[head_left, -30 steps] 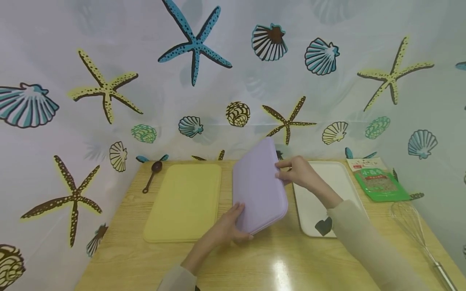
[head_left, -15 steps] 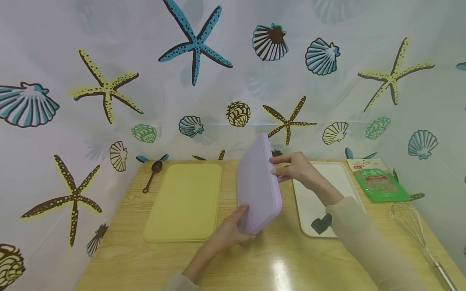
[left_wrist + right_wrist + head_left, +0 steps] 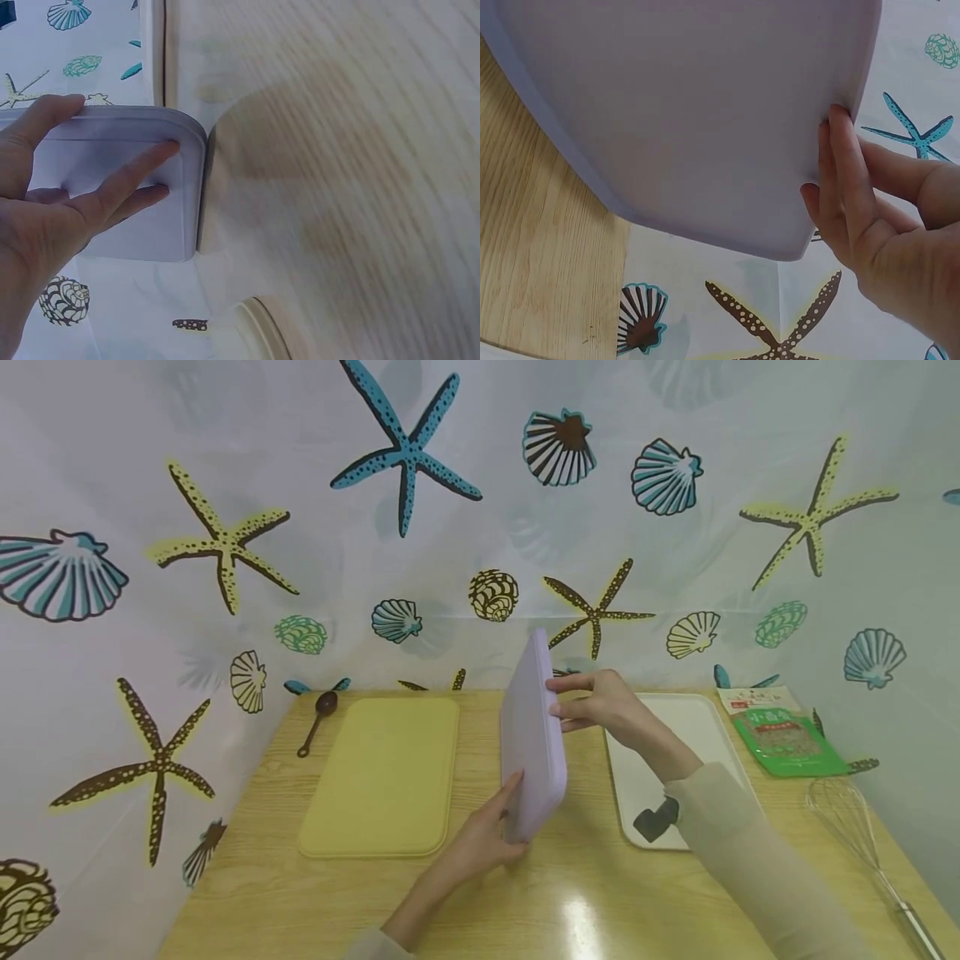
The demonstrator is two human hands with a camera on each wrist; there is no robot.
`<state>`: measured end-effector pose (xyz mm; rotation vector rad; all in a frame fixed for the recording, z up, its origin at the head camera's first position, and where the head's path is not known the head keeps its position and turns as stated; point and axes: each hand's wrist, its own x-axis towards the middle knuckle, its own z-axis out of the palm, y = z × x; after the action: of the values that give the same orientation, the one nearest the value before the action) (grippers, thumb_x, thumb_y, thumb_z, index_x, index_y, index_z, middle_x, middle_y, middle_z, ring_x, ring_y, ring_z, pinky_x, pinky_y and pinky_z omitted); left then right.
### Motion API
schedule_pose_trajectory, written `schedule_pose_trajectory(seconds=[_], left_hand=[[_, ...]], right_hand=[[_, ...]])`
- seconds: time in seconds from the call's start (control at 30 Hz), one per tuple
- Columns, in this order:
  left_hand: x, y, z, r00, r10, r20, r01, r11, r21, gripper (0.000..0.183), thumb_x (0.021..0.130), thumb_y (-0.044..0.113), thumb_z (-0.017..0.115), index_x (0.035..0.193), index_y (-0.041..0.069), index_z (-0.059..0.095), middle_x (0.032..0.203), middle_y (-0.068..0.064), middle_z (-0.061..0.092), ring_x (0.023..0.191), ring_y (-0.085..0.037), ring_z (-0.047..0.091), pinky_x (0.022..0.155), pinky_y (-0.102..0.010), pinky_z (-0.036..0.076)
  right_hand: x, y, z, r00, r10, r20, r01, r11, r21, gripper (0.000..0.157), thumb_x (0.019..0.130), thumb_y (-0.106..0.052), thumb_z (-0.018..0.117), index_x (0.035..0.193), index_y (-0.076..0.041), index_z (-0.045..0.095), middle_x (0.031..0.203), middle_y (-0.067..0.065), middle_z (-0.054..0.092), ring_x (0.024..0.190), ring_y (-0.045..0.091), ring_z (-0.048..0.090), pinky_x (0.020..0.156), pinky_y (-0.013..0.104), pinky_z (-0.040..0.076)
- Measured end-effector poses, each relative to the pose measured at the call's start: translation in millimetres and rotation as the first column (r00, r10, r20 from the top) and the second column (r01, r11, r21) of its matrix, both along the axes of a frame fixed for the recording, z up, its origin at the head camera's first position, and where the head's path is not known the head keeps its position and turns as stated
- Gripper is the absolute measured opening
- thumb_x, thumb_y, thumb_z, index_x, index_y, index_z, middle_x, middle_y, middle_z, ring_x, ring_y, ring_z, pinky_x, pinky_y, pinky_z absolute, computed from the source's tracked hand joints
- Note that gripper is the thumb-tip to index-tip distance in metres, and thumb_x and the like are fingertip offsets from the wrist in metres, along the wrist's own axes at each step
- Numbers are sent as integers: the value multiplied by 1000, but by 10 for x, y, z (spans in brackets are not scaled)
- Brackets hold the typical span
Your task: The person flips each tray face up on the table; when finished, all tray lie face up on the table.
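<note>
A lavender tray stands steeply tilted on its long edge, near the middle of the wooden table. At its near end, my left hand grips it; in the left wrist view, the thumb lies over the rim and fingers touch the face of the tray. Higher up, my right hand pinches the raised edge. From the right wrist, fingers show against the tray's recessed face.
Left of the lavender tray lies a yellow tray, with a dark brown spoon beyond it. A white tray, a green food packet and a whisk lie to the right. A shell-printed curtain hangs behind the table.
The lavender tray has tipped further upright, its raised edge swinging left. My right hand has moved left with that edge, while my left hand has shifted slightly right.
</note>
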<state>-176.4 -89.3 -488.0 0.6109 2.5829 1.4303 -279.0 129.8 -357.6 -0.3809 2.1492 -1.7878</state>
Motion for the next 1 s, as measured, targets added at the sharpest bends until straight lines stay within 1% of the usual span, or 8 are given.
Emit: schedule_pose_trajectory(seconds=[0.17,0.27,0.4,0.47,0.57,0.77,0.87,1.0], left_hand=[[2,35,78,999,6,44,-8,999,53,96,79,10,73,156,15,15,148,-30,30,119,-50,50,85,-52,55],[3,53,144,998,11,69,-17,996,89,96,79,10,72,156,20,15,150,-29,28,121,-49,49,83,-51,56],[17,76,227,996,18,87,-28,994,106,97,80,10,71,156,27,14,153,-26,25,123,-49,47,80,-51,57],[32,83,270,997,16,76,-24,994,108,96,81,10,70,156,29,12,154,-24,24,124,-49,46,80,-52,56],[55,91,343,1000,2,32,-5,993,116,97,83,7,70,156,29,10,155,-22,21,124,-48,46,80,-53,56],[98,119,484,999,-4,-47,11,988,152,102,83,0,70,156,31,6,157,-18,18,125,-45,47,79,-50,57],[105,132,529,997,6,-77,8,985,173,105,82,-3,70,156,32,4,158,-15,17,123,-45,49,80,-50,57],[119,132,563,996,7,-94,11,983,186,108,81,-5,71,155,33,2,160,-10,15,122,-45,50,83,-48,56]], right_hand=[[1,-51,36,1000,-12,-3,12,1000,14,45,86,0,69,129,6,57,136,21,52,80,19,70,76,34,59],[-6,-86,45,1000,-23,6,23,1000,15,44,87,0,69,129,7,56,135,21,52,80,19,70,76,34,59],[-10,-139,56,999,-38,31,38,999,12,43,87,2,68,128,7,57,136,20,52,81,19,70,76,34,59],[-9,-164,59,998,-39,40,39,999,10,44,86,3,68,128,7,57,135,20,52,82,20,70,76,34,59],[-3,-198,69,998,-37,46,37,999,0,44,86,5,68,128,7,57,134,22,52,84,22,70,76,35,59],[9,-260,76,999,-17,30,17,1000,-11,44,85,6,68,128,9,56,132,24,52,85,24,69,74,35,60],[11,-291,80,1000,-8,21,8,1000,-11,44,85,6,68,128,10,56,131,25,53,84,24,69,74,35,60],[22,-334,93,1000,-3,22,3,1000,-12,43,85,8,66,127,10,56,130,25,53,83,23,69,73,35,60]])
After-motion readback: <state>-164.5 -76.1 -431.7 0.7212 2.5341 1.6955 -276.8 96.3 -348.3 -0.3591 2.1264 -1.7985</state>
